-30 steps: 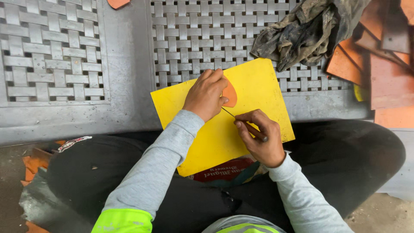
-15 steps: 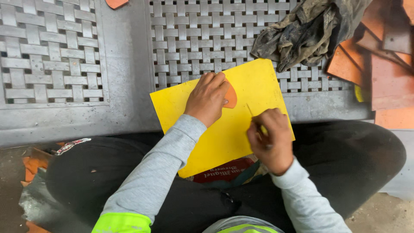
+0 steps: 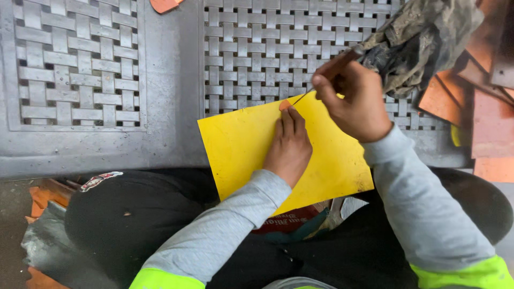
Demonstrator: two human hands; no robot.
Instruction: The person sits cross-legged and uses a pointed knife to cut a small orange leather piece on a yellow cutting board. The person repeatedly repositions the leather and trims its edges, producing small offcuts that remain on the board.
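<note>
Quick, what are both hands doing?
Left hand: open, flat on the yellow sheet.
Right hand: closed, holding a thin stick.

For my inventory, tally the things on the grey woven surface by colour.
Yellow flat sheet: 1
Small orange piece under the left hand: 1
Thin tool in the right hand: 1
Dark crumpled cloth: 1
Orange scrap at the top edge: 1
Total: 5

Grey woven-pattern plastic surface (image 3: pixel 160 80), crumpled dark cloth (image 3: pixel 423 37), orange sheets (image 3: pixel 492 112) at right
</note>
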